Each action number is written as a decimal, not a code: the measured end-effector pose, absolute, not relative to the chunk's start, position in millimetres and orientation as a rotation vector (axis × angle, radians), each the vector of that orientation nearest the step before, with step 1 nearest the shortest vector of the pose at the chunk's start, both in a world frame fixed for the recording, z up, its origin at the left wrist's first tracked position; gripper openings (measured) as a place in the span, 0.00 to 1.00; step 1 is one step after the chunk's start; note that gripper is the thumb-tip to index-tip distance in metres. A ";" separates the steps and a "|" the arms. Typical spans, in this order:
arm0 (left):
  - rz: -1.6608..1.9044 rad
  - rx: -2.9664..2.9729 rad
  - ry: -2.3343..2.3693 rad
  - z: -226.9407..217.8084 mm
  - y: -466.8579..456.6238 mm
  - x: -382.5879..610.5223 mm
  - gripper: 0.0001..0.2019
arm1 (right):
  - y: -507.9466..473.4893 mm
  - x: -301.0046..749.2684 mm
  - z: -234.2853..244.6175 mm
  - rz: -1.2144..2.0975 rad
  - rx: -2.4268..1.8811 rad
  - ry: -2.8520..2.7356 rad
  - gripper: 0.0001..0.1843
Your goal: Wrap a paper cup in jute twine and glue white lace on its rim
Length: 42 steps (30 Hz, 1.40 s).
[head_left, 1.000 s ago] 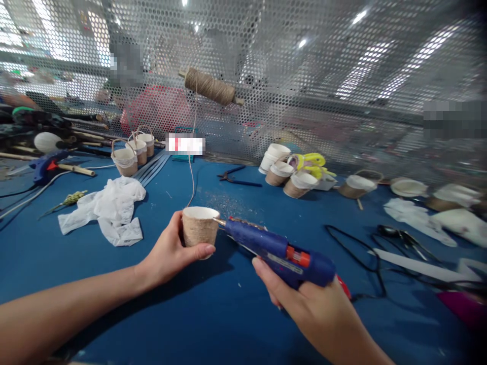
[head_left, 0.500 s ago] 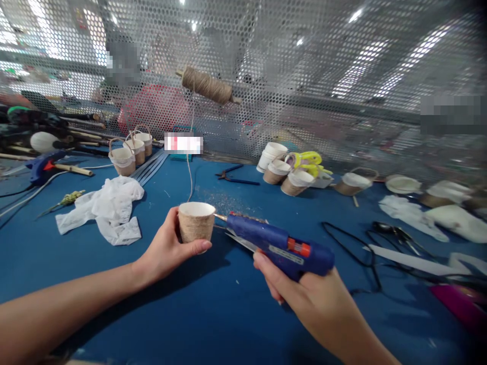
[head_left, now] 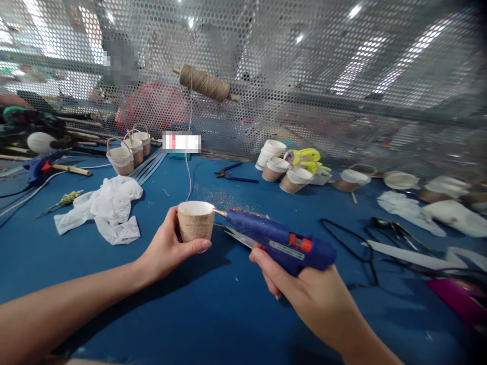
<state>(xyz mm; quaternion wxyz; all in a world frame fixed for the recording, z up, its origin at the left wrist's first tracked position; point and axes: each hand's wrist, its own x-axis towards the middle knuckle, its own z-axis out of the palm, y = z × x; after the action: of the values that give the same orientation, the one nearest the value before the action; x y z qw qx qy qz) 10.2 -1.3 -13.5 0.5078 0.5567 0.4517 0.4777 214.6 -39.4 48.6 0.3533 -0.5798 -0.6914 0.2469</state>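
Observation:
My left hand (head_left: pixel 167 248) is closed around a small white cup wrapped in jute twine (head_left: pixel 196 222), held upright above the blue table (head_left: pixel 213 314). A blue hot glue gun (head_left: pixel 279 241) sits in the grip of my right hand (head_left: pixel 308 294), its metal nozzle touching the cup's upper right rim. A strand of twine (head_left: pixel 188 167) runs up from the cup to a jute spool (head_left: pixel 203 82) hung on the mesh screen. A pair of scissors lies partly hidden under the glue gun.
White crumpled plastic (head_left: pixel 102 208) lies left of the cup. Finished twine baskets (head_left: pixel 127 152) and a second glue gun (head_left: pixel 40 166) stand at the back left. More cups (head_left: pixel 283 170), pliers (head_left: pixel 232 175), black cable (head_left: pixel 357 243) and scissors (head_left: pixel 395 230) fill the right. A person in red sits behind the mesh.
The cup and glue gun stay together with the nozzle at the rim; both shifted slightly left and up in view as the head moved a little.

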 end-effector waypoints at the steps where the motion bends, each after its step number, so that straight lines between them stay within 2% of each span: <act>1: 1.146 1.341 1.091 -13.2 -1.5 10.5 0.30 | -41.0 212.6 49.3 0.651 -1.495 -1.778 0.15; 7: 1.143 1.361 1.090 -11.8 -1.3 10.8 0.32 | -38.7 210.4 44.2 0.622 -1.383 -1.880 0.11; 16: 1.145 1.349 1.106 -11.6 -1.1 9.9 0.30 | -33.8 212.4 48.5 0.578 -1.472 -1.858 0.17; 26: 1.054 1.094 0.968 -8.0 -3.8 12.0 0.32 | -31.6 212.0 44.7 0.531 -1.429 -1.843 0.16; 30: 1.020 0.990 0.834 -7.6 -6.5 14.8 0.35 | -33.2 207.7 45.0 0.443 -1.375 -1.917 0.11; 34: 0.984 0.991 0.767 -8.4 -9.3 15.5 0.33 | -30.9 207.6 42.8 0.362 -1.401 -1.935 0.13; 42: 1.015 1.129 0.884 -1.9 -8.1 12.2 0.33 | -22.3 215.5 45.5 0.659 -1.558 -1.805 0.15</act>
<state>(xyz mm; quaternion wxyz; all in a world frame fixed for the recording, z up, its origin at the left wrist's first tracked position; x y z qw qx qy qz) 12.2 -8.1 -1.9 0.6384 0.4948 0.3872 0.4446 215.5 -22.3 45.5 0.3276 -0.5951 -0.6893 0.2517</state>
